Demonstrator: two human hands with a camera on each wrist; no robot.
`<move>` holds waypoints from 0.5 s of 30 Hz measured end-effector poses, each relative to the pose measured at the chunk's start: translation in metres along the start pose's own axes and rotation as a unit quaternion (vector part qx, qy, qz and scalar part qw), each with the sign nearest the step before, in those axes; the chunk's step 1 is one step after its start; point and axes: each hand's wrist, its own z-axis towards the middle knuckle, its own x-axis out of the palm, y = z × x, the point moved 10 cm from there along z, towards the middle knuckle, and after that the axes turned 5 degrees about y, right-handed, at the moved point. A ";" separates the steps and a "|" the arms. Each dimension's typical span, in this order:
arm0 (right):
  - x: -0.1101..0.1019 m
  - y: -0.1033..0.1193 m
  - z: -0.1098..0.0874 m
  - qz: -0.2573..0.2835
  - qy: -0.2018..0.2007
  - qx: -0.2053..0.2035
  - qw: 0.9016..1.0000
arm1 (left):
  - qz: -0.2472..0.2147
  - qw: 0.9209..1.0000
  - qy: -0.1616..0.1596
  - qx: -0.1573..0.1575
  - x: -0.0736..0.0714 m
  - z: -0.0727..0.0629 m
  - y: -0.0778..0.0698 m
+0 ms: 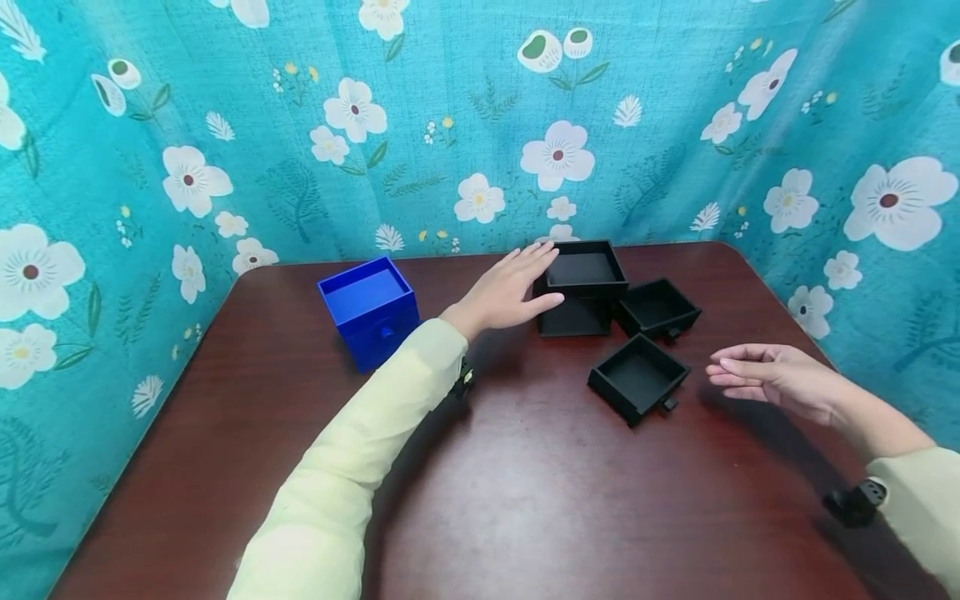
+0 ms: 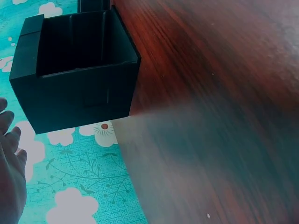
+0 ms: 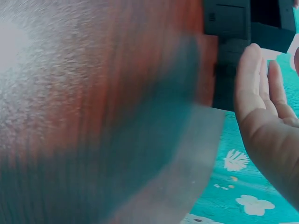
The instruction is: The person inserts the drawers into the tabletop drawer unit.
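A black cabinet [image 1: 576,315] with an open front and a shallow tray top [image 1: 585,268] stands at the back of the table. My left hand [image 1: 504,292] reaches to its left side with fingers extended. In the head view the fingertips overlap the cabinet's left rim; whether they touch it I cannot tell. The left wrist view shows the black cabinet [image 2: 84,93] with its hollow front beside the fingers. To the right lie two loose black drawers, one near [image 1: 637,379] and one farther back [image 1: 657,308]. My right hand [image 1: 780,379] hovers right of them, fingers loosely bent, holding nothing.
A blue box [image 1: 367,304] with a small knob and a tray top stands at the left of the dark brown table [image 1: 480,500]. A teal flowered curtain [image 1: 450,125] hangs behind and at both sides of the table.
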 end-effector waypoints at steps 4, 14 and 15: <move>0.006 -0.012 0.006 -0.001 0.049 0.026 0.998 | -0.007 1.000 0.013 -0.013 0.005 0.006 0.004; 0.029 -0.031 0.014 0.036 0.139 0.061 0.988 | 0.008 1.000 0.020 -0.022 0.011 0.019 0.005; 0.030 -0.032 0.014 0.041 0.146 0.062 0.987 | 0.010 0.999 0.021 -0.023 0.012 0.020 0.006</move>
